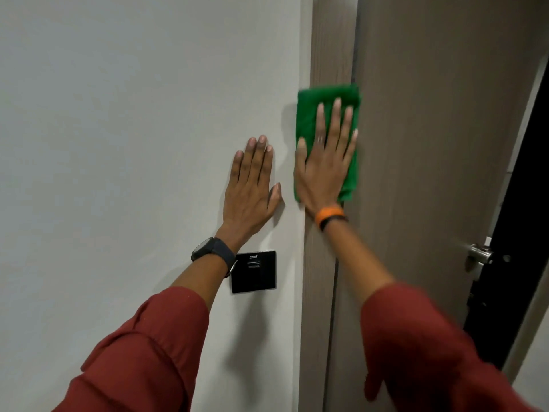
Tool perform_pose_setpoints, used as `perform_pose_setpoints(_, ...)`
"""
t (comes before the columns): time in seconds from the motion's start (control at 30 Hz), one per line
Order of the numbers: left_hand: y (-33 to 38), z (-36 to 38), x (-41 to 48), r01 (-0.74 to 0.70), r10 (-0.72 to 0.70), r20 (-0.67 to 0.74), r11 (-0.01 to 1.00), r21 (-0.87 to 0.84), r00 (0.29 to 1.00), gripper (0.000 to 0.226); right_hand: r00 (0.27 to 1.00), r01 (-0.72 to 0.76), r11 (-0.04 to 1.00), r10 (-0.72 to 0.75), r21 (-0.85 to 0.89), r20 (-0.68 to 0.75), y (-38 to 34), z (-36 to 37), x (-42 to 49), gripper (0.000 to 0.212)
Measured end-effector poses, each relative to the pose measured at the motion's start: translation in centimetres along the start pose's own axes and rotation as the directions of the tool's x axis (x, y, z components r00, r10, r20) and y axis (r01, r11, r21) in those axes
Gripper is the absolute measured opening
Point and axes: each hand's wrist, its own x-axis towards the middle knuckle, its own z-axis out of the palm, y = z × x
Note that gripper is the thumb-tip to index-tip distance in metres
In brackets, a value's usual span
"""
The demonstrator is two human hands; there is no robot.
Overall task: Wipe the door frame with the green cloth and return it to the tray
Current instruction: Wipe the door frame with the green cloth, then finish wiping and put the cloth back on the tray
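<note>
The green cloth [309, 114] lies flat against the brown door frame [329, 40], its left edge overhanging onto the white wall [118, 114] and its right edge at the seam with the door [430, 114]. Bare frame runs free above and below it. The right hand [323, 168] presses the cloth, palm flat, fingers [337, 114] spread and pointing up. The left hand [252, 188] rests flat on the wall just beside, fingers close together, above a black switch plate [255, 273].
</note>
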Motion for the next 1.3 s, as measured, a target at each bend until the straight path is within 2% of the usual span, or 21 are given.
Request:
perform_pose_setpoints(0.1, -0.1, -0.4, 0.0, -0.007, 0.007, 0.004, 1.0, -0.018, 1.0, 0.074, 0.998, 0.019, 1.0, -0.019, -0.006, -0.066, -1.2, -0.5, 7.0, 0.061)
perform_pose_setpoints(0.23, 0.0, -0.7, -0.7, 0.001, 0.001, 0.038, 0.999, -0.051, 0.999, 0.075, 0.998, 0.038, 0.999, -0.036, 0.024, -0.059, -0.8, -0.7, 5.4, 0.058)
perform_pose_setpoints(0.33, -0.2, -1.5, -2.4, 0.011, -0.002, 0.102, 0.997, -0.081, 0.995, 0.075, 0.999, 0.014, 0.999, -0.013, 0.049, -0.031, 0.5, -0.3, -1.5, 0.058)
perform_pose_setpoints(0.43, -0.6, -2.3, -5.3, 0.05, -0.031, 0.15, 0.991, -0.125, 0.988, 0.073, 0.996, -0.072, 0.994, 0.068, 0.086, 0.056, 2.0, -0.7, -12.9, 0.055)
perform_pose_setpoints(0.57, -0.3, -3.1, -11.6, 0.12, -0.078, 0.199, 0.971, -0.207, 0.977, 0.072, 0.972, -0.179, 0.971, 0.149, 0.159, 0.182, 3.6, -2.7, -26.2, 0.041)
perform_pose_setpoints(0.67, 0.5, -3.4, -17.8, 0.139, -0.072, 0.268, 0.961, -0.238, 0.961, 0.068, 0.93, -0.293, 0.948, 0.251, 0.126, 0.27, 3.7, -3.6, -31.0, 0.039)
perform_pose_setpoints(0.73, 1.2, -3.7, -21.8, 0.172, -0.089, 0.329, 0.957, -0.235, 0.94, 0.069, 0.891, -0.353, 0.932, 0.307, 0.082, 0.335, 3.0, -4.5, -33.1, 0.05)
perform_pose_setpoints(0.9, 2.0, -5.5, -31.9, 0.279, -0.133, 0.512, 0.935, -0.218, 0.849, 0.071, 0.838, -0.435, 0.896, 0.366, 0.091, 0.404, -0.9, -6.7, -39.5, 0.051)
perform_pose_setpoints(1.0, 2.2, -6.7, -40.2, 0.349, -0.156, 0.641, 0.919, -0.186, 0.751, 0.071, 0.762, -0.463, 0.885, 0.366, 0.055, 0.535, -3.2, -7.7, -46.6, 0.053)
perform_pose_setpoints(1.07, 2.7, -7.1, -47.0, 0.4, -0.179, 0.707, 0.903, -0.158, 0.684, 0.072, 0.648, -0.5, 0.865, 0.352, 0.03, 0.675, -4.2, -8.4, -52.4, 0.046)
perform_pose_setpoints(1.17, 4.5, -7.4, -58.7, 0.487, -0.206, 0.794, 0.864, -0.126, 0.571, 0.071, 0.5, -0.583, 0.807, 0.446, -0.092, 0.742, -4.8, -8.7, -63.4, 0.04)
perform_pose_setpoints(1.2, 5.1, -7.3, -62.6, 0.503, -0.202, 0.818, 0.856, -0.119, 0.538, 0.07, 0.472, -0.588, 0.8, 0.456, -0.115, 0.754, -5.1, -8.6, -66.9, 0.048)
perform_pose_setpoints(1.23, 5.9, -7.0, -66.7, 0.517, -0.199, 0.839, 0.849, -0.111, 0.507, 0.069, 0.434, -0.572, 0.809, 0.442, -0.14, 0.785, -5.4, -8.5, -70.8, 0.054)
perform_pose_setpoints(1.3, 7.5, -6.0, -75.0, 0.55, -0.188, 0.894, 0.832, -0.076, 0.408, 0.07, 0.356, -0.486, 0.853, 0.39, -0.189, 0.849, -5.1, -7.8, -79.0, 0.054)
